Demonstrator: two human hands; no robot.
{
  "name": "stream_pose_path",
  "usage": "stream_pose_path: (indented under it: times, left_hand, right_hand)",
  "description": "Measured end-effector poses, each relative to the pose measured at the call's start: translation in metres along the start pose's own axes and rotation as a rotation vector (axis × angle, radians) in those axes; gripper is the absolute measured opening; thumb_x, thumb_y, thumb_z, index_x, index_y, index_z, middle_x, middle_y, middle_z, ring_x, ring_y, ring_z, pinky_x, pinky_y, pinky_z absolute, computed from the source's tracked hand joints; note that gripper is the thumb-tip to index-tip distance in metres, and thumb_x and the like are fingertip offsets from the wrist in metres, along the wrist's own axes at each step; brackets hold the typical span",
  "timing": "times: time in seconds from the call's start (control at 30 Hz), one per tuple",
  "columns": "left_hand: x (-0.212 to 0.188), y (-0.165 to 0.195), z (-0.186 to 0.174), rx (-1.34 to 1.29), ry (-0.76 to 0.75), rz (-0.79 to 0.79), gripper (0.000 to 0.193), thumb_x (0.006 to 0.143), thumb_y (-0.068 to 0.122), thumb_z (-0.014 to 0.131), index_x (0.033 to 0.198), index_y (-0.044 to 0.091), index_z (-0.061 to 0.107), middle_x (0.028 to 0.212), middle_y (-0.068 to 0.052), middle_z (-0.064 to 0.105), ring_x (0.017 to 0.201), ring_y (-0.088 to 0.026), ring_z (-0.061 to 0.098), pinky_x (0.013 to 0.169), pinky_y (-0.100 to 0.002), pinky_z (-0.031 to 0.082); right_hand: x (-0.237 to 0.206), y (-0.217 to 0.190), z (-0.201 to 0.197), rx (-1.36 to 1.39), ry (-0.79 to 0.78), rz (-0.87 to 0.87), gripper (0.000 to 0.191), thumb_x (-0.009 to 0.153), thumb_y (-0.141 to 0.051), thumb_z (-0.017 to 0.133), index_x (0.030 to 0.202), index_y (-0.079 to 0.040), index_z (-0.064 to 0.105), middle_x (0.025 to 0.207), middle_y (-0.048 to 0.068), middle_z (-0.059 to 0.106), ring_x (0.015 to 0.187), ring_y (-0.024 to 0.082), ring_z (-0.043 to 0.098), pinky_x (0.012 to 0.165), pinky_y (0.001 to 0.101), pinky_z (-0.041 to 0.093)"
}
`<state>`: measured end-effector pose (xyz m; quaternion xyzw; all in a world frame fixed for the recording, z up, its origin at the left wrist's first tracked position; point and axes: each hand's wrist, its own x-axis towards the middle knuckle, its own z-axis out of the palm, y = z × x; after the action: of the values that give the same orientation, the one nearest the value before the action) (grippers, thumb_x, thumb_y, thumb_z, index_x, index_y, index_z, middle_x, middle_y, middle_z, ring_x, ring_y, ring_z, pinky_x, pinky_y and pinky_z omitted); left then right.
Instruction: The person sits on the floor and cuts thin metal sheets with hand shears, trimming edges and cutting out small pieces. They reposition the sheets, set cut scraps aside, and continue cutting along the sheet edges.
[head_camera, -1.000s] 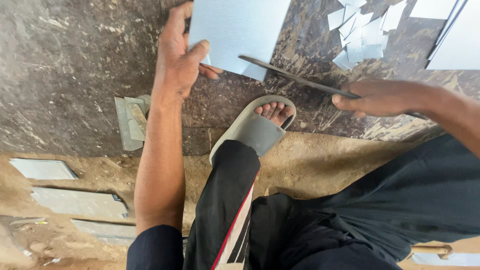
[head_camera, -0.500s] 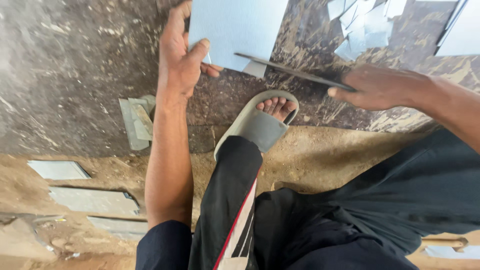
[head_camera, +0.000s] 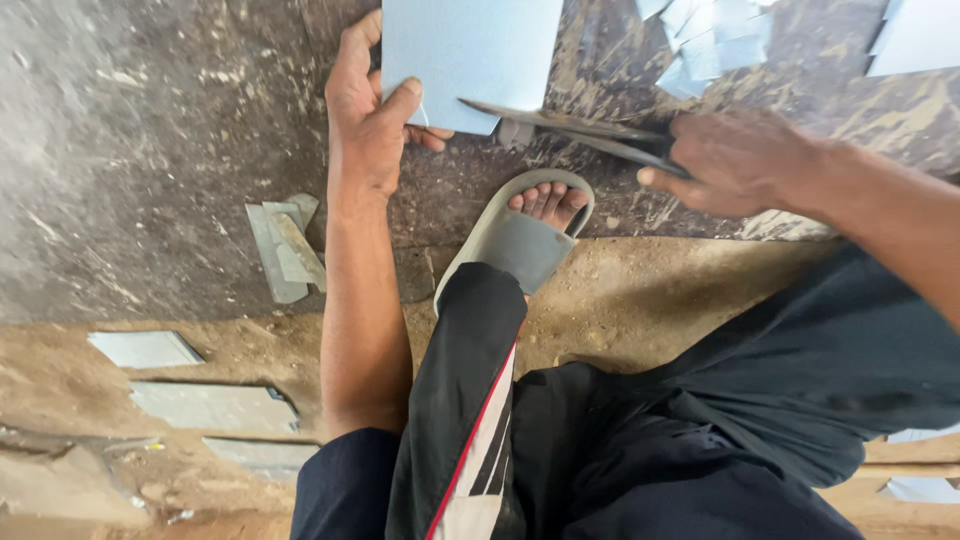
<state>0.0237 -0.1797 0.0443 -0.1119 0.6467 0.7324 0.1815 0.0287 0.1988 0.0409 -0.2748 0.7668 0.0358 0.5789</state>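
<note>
The sheet (head_camera: 470, 55) in the left hand (head_camera: 370, 120) looks like thin matt grey metal, smooth. The shears (head_camera: 570, 130) in the right hand (head_camera: 740, 160) are dull, worn metal. Beneath both hands, the stone slab (head_camera: 150, 150) is rough and mottled.

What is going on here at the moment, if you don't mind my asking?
A person sitting low on the ground is cutting a pale grey metal sheet with large shears. The left hand grips the sheet's lower left edge, while the right hand works the shears' handles, blades at the sheet's lower corner. A foot in a grey slide sandal rests just below. Small offcuts lie beyond, and more strips to the left.
</note>
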Motion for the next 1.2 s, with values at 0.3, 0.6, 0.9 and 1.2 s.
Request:
stream_pose_path:
  times: [0.3, 0.6, 0.9, 1.2]
  left_hand:
    - [0.001, 0.003, 0.006, -0.011, 0.046, -0.010, 0.054, 0.102, -0.006, 0.053, 0.153, 0.003, 0.038, 0.100, -0.022, 0.077, 0.071, -0.024, 0.076, 0.054, -0.032, 0.063]
    - [0.004, 0.005, 0.016, -0.018, 0.074, -0.014, 0.054, 0.100, -0.006, 0.052, 0.150, 0.003, 0.036, 0.106, -0.019, 0.076, 0.071, -0.023, 0.076, 0.053, -0.031, 0.061]
    - [0.002, 0.009, 0.026, -0.180, 0.119, -0.099, 0.051, 0.098, -0.001, 0.057, 0.147, 0.004, 0.042, 0.097, -0.023, 0.076, 0.066, -0.029, 0.076, 0.043, -0.032, 0.059]
    - [0.005, -0.006, 0.079, -0.404, 0.099, -0.071, 0.052, 0.101, 0.001, 0.057, 0.149, 0.008, 0.038, 0.100, -0.021, 0.075, 0.068, -0.028, 0.076, 0.049, -0.033, 0.061]
  right_hand:
    - [-0.080, 0.030, 0.053, 0.531, -0.096, 0.154, 0.082, 0.094, -0.070, 0.033, 0.154, -0.014, 0.035, 0.154, 0.021, 0.035, 0.146, 0.039, 0.033, 0.111, 0.0662, 0.034]
    - [-0.105, 0.022, 0.106, 1.684, 0.828, 0.309, 0.044, 0.111, -0.035, 0.054, 0.121, 0.006, 0.063, 0.103, 0.016, 0.069, 0.086, 0.026, 0.070, 0.070, 0.0371, 0.054]
    - [-0.103, -0.023, 0.067, 1.149, 1.338, 0.475, 0.030, 0.098, -0.013, 0.077, 0.126, -0.007, 0.069, 0.115, 0.012, 0.072, 0.101, 0.022, 0.075, 0.082, 0.0347, 0.061]
    - [0.030, -0.110, 0.007, 1.700, 1.327, -0.032, 0.016, 0.094, -0.010, 0.082, 0.103, 0.001, 0.076, 0.090, 0.006, 0.073, 0.077, 0.012, 0.064, 0.068, 0.0244, 0.051]
